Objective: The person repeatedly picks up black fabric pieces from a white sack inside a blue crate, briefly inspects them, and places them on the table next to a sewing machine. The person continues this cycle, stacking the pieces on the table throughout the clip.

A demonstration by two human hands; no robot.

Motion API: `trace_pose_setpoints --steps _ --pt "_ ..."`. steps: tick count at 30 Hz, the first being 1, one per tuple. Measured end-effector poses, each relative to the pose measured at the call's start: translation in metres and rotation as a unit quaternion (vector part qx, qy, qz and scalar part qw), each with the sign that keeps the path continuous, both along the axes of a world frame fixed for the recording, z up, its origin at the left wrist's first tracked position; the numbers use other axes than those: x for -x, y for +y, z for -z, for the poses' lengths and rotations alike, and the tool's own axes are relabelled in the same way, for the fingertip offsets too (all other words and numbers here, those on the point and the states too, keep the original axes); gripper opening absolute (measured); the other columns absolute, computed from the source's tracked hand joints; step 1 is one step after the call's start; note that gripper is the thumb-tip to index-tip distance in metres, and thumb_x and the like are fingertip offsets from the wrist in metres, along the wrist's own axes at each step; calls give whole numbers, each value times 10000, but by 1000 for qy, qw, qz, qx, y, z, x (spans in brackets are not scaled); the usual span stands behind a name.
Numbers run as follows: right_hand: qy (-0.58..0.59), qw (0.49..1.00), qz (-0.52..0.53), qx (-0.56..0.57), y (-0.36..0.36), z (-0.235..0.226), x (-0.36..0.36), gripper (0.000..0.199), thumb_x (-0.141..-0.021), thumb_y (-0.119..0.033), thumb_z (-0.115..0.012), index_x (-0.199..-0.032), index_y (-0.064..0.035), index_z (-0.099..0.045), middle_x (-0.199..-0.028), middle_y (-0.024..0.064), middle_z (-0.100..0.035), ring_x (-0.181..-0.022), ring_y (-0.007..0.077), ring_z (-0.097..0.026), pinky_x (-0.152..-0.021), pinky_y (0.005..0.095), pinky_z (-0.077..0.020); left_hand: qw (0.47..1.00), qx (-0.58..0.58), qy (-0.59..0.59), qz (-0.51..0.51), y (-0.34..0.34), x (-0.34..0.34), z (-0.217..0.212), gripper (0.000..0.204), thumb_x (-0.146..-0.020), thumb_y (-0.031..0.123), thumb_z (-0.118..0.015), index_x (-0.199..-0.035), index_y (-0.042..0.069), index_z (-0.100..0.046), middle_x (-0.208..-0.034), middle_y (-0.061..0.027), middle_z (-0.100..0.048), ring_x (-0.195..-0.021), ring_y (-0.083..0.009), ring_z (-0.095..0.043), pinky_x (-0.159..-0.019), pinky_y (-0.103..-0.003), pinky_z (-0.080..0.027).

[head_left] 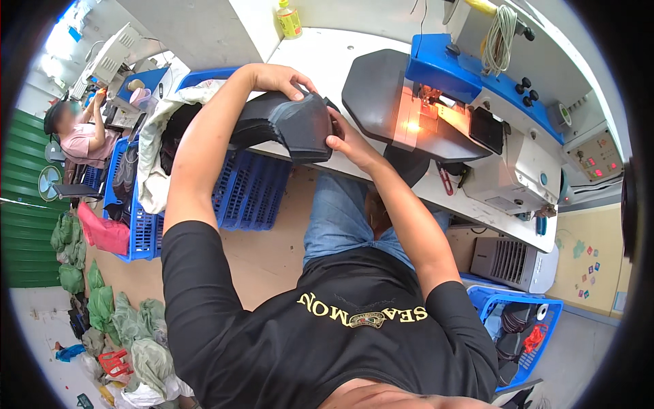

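A thick bundle of dark grey and black pieces of material (300, 123), layered and folded, is held over the left part of the white sewing table. From the far side my left hand (283, 80) curls over its top, the fingers closed on it. At its right edge my right hand (351, 142) grips it, the thumb on the near face and the fingers partly hidden behind. To the right stands a blue and white sewing machine (446, 65), its needle area lit by a lamp. A dark bed plate (375, 95) surrounds that area. Red-handled snips (445, 178) lie on the table beside it.
Blue crates (255, 191) stand left of my legs, with a white cloth sack (155, 180) over one. A yellow bottle (289, 20) is at the table's back. Another blue crate (524, 341) is at right. Bags (129, 327) heap at left; a co-worker (85, 136) sits beyond.
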State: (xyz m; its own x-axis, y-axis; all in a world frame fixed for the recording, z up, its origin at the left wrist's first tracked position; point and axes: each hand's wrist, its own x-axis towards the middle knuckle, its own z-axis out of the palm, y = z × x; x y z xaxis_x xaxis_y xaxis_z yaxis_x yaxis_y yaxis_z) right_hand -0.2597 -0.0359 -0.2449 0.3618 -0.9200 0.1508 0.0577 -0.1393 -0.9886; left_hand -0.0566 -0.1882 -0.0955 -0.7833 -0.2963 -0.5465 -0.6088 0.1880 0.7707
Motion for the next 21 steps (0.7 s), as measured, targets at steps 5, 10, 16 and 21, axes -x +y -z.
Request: trace_pose_setpoints --steps 5,10,16,21 --pt "45 988 143 -23 -22 10 2 874 -778 -596 -676 -1357 7 -423 -1380 228 -434 -1303 318 -407 -1072 405 -338 998 16 17 -57 -31 13 22 657 -714 320 -807 -1280 84 -572 -1112 -57 -635 -996 -158 -575 -940 -295 -427" --pt "118 974 190 -40 -51 59 7 800 -782 -607 -660 -1293 -11 -505 -1325 183 -500 -1248 303 -460 -1030 415 -372 962 251 -57 -97 -47 20 70 548 -791 358 -749 -1230 60 -611 -1107 -112 -665 -1043 -200 -597 -932 -333 -447" --pt "281 917 282 21 -43 56 11 613 -877 -485 -583 -1306 -53 -514 -1343 169 -493 -1268 319 -439 -1041 431 -362 762 397 227 -459 20 -20 90 372 -866 292 -667 -1097 1 -661 -1077 -187 -668 -1012 -264 -626 -881 -360 -483" --pt "297 882 347 117 -47 3 3 544 -898 -427 -578 -1265 -27 -548 -1251 165 -570 -1189 319 -513 -1009 411 -396 659 481 219 -535 117 -24 137 265 -890 198 -638 -1043 -17 -651 -977 -141 -660 -907 -235 -618 -833 -331 -476"
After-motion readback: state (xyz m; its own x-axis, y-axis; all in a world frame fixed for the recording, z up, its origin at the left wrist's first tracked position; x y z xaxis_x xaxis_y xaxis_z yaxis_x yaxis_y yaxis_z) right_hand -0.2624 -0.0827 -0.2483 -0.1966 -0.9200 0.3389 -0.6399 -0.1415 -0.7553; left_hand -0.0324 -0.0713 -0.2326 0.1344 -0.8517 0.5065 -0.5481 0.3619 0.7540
